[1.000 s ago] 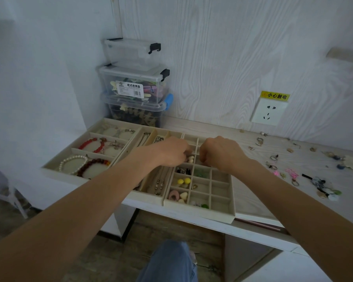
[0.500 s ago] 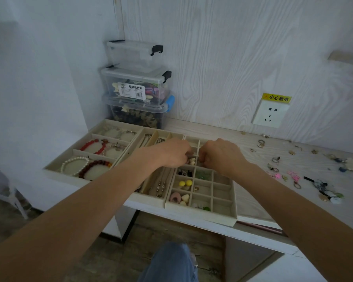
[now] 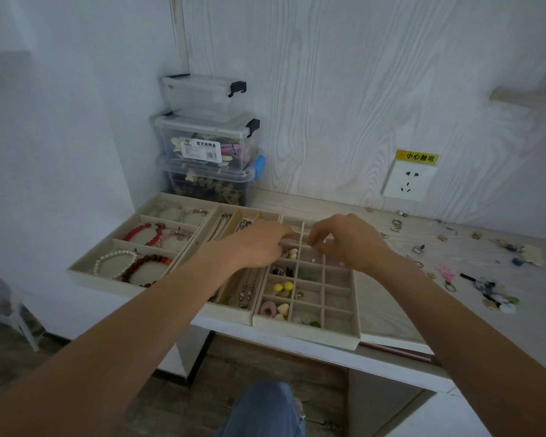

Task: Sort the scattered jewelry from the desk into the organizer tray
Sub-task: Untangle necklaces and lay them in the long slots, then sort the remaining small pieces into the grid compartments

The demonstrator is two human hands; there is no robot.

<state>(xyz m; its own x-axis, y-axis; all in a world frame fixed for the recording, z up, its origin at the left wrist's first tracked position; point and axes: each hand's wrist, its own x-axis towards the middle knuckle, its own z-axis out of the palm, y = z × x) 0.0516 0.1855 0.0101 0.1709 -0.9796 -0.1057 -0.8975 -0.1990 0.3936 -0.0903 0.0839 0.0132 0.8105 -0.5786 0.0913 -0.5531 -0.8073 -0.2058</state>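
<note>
Both hands over the far end of the grid tray (image 3: 339,323), the rightmost of three beige organizer trays at the near left of the desk (image 3: 391,313). Left hand (image 3: 259,244): fingers curled down over the far cells, tips close to the right hand; whether they pinch anything, cannot tell. Right hand (image 3: 349,241): thumb and forefinger drawn together above a cell in the grid's middle column; any piece between them is too small to make out.

Grid cells already hold small pieces: yellow beads (image 3: 282,287), a pink ring-shaped piece (image 3: 267,309), cream beads (image 3: 292,253). Left tray (image 3: 85,266) holds a pearl bracelet (image 3: 114,263) and a red bracelet (image 3: 142,233). Middle tray (image 3: 227,307) holds chains.

Scattered jewelry (image 3: 473,272) lies loose on the desk to the right of the trays: rings, earrings, a pink clip.

Far left against the wall: stacked clear boxes (image 3: 207,143). Wall socket (image 3: 407,181) to the right of them.
</note>
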